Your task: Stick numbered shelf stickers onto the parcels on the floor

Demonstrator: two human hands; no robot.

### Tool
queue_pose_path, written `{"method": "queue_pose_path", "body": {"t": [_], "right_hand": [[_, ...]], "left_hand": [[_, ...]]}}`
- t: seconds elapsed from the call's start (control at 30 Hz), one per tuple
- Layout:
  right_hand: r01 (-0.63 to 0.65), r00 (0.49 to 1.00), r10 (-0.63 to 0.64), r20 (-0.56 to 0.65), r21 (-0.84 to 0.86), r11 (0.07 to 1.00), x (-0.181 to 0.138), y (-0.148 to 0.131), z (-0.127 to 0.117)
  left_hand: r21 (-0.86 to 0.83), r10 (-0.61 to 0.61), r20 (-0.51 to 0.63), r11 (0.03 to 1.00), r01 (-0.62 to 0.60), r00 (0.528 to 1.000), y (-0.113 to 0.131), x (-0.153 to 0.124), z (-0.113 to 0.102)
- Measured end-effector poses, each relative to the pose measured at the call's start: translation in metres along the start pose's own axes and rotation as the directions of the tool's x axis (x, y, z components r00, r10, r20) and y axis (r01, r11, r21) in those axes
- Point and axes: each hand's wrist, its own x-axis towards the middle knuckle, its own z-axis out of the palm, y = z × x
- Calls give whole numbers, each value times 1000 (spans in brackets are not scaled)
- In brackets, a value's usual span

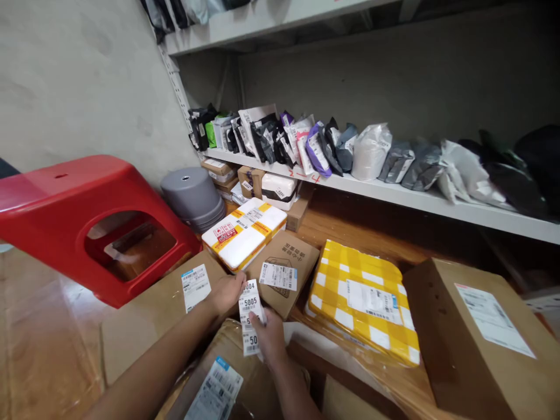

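Note:
A strip of white number stickers (251, 318), printed 5004, 5005 and more, is held between both hands. My left hand (226, 291) pinches its top end. My right hand (268, 335) grips the strip lower down, thumb on it. Just behind the strip lies a small brown box (286, 256) with a white barcode label. Left of my hands is a flat brown carton (153, 315) with a label. Under my forearms sits another labelled carton (245, 385).
A yellow-checked parcel (363, 300) and a large brown box (476, 344) lie to the right. A white box with yellow tape (245, 230) sits behind. A red plastic stool (87, 216) stands left, a grey stool stack (192, 195) beyond. The white shelf (394, 195) holds several bagged parcels.

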Motion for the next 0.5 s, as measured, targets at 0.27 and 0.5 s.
{"method": "queue_pose_path", "body": {"t": [0.27, 0.5], "right_hand": [[334, 921, -390, -6, -504, 796, -36, 19, -11], [427, 867, -498, 19, -542, 723, -32, 26, -11]], "left_hand": [[93, -157, -41, 983, 160, 987, -49, -6, -38], [180, -298, -47, 936, 302, 953, -76, 25, -65]]}}
